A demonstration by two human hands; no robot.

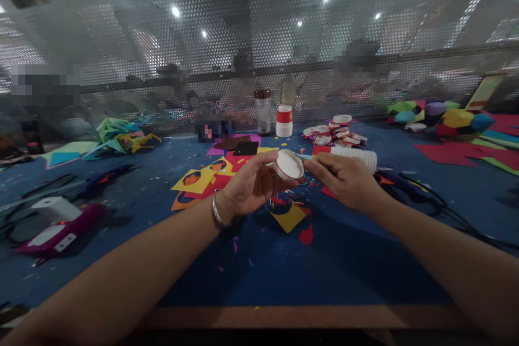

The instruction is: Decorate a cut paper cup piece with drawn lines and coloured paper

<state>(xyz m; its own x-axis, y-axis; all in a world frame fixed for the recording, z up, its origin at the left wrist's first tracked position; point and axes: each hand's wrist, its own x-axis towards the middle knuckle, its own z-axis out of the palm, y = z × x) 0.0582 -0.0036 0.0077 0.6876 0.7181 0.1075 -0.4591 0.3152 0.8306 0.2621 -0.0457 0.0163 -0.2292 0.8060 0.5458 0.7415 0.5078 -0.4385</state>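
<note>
A white paper cup (290,165), shallow and tipped so that its inside faces me, rests in my left hand (253,184). The fingers of that hand are wrapped round its side and underside. My right hand (343,175) is closed in a pinch beside the cup's right rim; what lies between its fingertips is too small to make out. Just behind the right hand lies a stack of white paper cups (359,158) on its side. Under the hands are scraps of yellow paper (288,218) and red paper (307,235).
A clear bottle (263,113) and upright cup stack (284,121) stand at the back, left of a pile of cut cup pieces (324,135). Glue guns with cables lie left (105,179) and right (409,186). A purple power strip (81,227) is at left; coloured paper shapes (458,121) sit at right.
</note>
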